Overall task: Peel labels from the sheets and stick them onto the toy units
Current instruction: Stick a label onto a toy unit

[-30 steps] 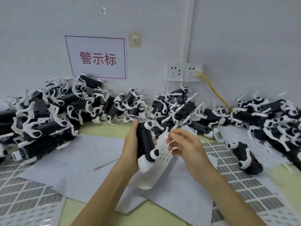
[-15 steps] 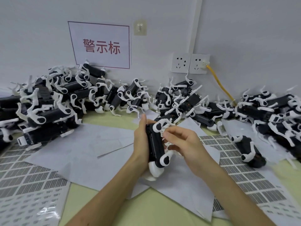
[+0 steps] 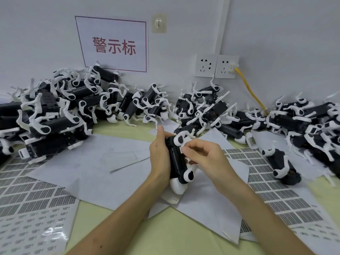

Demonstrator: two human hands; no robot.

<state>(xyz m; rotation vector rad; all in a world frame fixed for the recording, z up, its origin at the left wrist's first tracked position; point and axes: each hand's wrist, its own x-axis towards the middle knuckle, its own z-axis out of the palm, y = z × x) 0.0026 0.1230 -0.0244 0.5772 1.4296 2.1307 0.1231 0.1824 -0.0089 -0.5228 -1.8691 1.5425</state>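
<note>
centre frame, the left hand (image 3: 159, 157) wraps round the toy (image 3: 174, 160), held on end, while the right hand (image 3: 207, 157) pinches a small label (image 3: 181, 149) against its black side. this looks like the sticking step: set one edge square first, then rub flat along the body so no corner lifts, with the left grip steady. label sheets (image 3: 36, 205) lie at lower left and right, with white paper (image 3: 92, 172) under the hands. a loose toy (image 3: 281, 166) lies at right. heaped toys (image 3: 64, 111) crowd the back edge, leaving little room for finished ones. a sign (image 3: 114, 45) hangs at upper left.
</note>
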